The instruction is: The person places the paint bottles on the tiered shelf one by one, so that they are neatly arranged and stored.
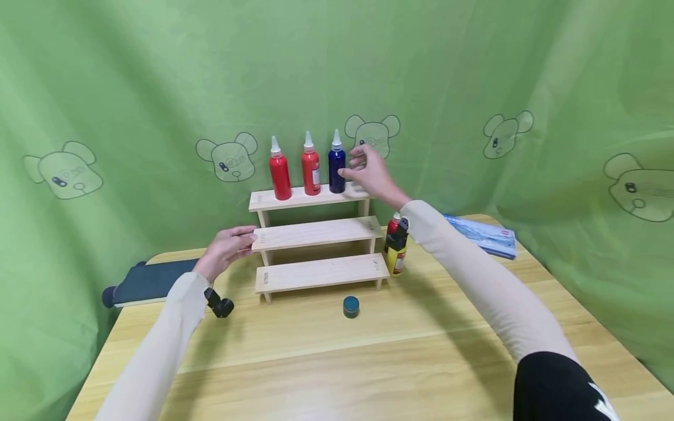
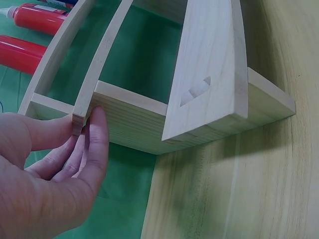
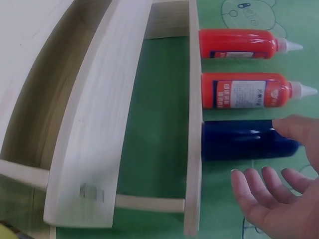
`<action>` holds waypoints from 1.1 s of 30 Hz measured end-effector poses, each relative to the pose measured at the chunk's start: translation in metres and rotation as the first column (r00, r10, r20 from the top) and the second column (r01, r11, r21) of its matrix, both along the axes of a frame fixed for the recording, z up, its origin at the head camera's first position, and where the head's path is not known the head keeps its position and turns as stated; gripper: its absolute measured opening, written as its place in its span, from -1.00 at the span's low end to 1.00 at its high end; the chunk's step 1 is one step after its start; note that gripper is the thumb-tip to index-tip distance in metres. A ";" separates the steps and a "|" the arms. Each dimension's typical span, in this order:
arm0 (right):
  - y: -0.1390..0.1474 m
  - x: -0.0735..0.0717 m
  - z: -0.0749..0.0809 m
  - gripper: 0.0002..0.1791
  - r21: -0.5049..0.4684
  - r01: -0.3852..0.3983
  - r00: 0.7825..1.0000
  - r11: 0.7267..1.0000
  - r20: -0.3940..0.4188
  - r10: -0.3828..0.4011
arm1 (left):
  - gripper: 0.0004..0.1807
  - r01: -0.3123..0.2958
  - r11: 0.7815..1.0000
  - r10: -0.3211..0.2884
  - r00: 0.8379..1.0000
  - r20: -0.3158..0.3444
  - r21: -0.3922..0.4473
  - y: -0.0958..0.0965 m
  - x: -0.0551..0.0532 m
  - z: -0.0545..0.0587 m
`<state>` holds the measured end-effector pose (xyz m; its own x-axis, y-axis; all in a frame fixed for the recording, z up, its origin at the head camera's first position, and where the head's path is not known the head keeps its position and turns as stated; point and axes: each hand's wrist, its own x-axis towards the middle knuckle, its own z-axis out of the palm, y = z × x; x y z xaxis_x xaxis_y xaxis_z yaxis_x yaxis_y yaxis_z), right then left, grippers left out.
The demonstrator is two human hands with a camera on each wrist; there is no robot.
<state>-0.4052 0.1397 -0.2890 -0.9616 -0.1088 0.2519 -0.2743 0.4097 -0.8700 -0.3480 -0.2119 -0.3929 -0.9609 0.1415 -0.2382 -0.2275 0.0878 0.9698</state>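
Observation:
On the top tier of a three-tier wooden rack (image 1: 316, 233) stand a red paint bottle (image 1: 280, 180), an orange-red paint bottle (image 1: 310, 169) and a dark blue paint bottle (image 1: 336, 161), all with pointed white caps. My right hand (image 1: 372, 174) is at the right side of the blue bottle. In the right wrist view its thumb overlaps the bottle's upper part, while the other fingers stay spread apart from it; whether the thumb touches is unclear. My left hand (image 2: 55, 174) pinches the left end of the middle tier, thumb on one face and fingers on the other.
A yellow bottle (image 1: 395, 262) stands right of the rack with a red bottle (image 1: 392, 225) behind it. In front sits a small teal jar (image 1: 351, 307). Blue flat packs (image 1: 487, 237) lie at the right, a dark cloth-like item (image 1: 152, 280) at the left. A green curtain (image 1: 447, 88) hangs behind.

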 end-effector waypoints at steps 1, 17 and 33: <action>0.002 0.002 0.002 -0.37 -0.004 -0.002 1.000 1.000 0.000 0.002 | -0.41 -0.001 1.000 0.001 1.000 0.003 -0.004 -0.001 0.000 0.000; 0.042 0.022 -0.006 -0.64 0.068 0.020 0.997 0.997 -0.082 -0.014 | -0.40 -0.003 1.000 0.003 0.999 0.032 -0.028 -0.003 0.005 -0.004; 0.104 0.047 -0.032 -0.62 -0.009 0.035 0.994 0.999 -0.099 -0.036 | -0.39 -0.001 1.000 0.001 1.000 0.023 0.007 -0.003 0.003 -0.002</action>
<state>-0.3579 0.2436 -0.3211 -0.9352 -0.0731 0.3465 -0.3445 0.4144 -0.8424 -0.3448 -0.2154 -0.3948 -0.9554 0.1423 -0.2588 -0.2494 0.0805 0.9650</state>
